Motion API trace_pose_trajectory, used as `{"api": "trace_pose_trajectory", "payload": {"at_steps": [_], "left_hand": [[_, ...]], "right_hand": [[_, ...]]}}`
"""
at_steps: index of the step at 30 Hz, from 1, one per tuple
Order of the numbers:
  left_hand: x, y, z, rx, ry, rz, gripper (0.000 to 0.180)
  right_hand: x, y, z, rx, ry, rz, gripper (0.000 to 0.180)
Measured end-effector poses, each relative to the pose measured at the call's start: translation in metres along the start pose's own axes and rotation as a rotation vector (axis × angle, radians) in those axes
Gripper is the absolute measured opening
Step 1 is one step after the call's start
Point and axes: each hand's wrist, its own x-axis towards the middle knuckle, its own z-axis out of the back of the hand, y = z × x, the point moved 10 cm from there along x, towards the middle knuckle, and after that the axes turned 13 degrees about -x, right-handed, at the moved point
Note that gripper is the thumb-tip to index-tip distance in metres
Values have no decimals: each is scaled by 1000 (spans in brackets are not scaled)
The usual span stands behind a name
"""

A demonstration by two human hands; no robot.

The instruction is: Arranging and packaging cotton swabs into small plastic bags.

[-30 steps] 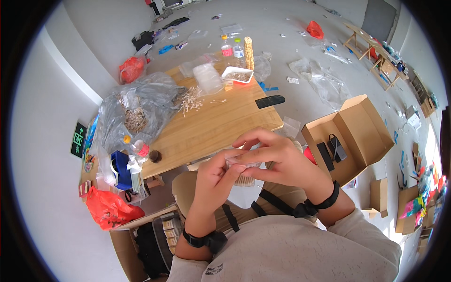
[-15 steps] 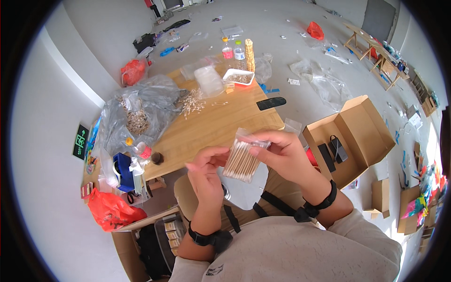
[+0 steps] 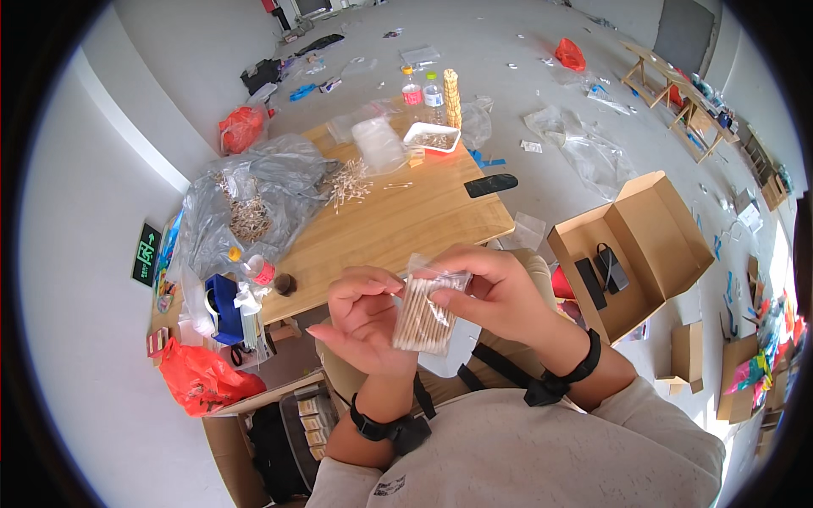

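A small clear zip bag of cotton swabs point(image 3: 426, 317) is held up over my lap, the swabs standing side by side in it. My right hand point(image 3: 491, 292) is closed on the bag's upper right part, thumb across the front and fingers behind. At the bag's left side my left hand point(image 3: 364, 317) is open, palm turned up and fingers apart. Its fingertips are by the bag's left edge; whether they touch it I cannot tell. Beyond, on the wooden table point(image 3: 381, 229), lies a pile of loose swabs point(image 3: 349, 184).
A grey plastic sheet with more swabs point(image 3: 250, 218) covers the table's left. Farther back stand a white tray point(image 3: 434, 137), clear bags point(image 3: 378, 144) and two bottles point(image 3: 434, 97). A black phone-like object point(image 3: 491, 185) lies at the right edge. An open cardboard box point(image 3: 631, 254) stands at right.
The bag has come down and slightly left, nearer my body, with my right hand still holding it. My left hand has opened wider, its fingers spreading apart.
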Motion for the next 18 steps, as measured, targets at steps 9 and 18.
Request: {"api": "trace_pose_trajectory", "payload": {"at_steps": [9, 18], "left_hand": [[-2, -7, -10, -15, 43, -35, 78], [1, 10, -15, 181, 53, 77, 77]], "right_hand": [[0, 2, -6, 6, 17, 65, 33], [4, 12, 10, -170, 2, 73, 44]]}}
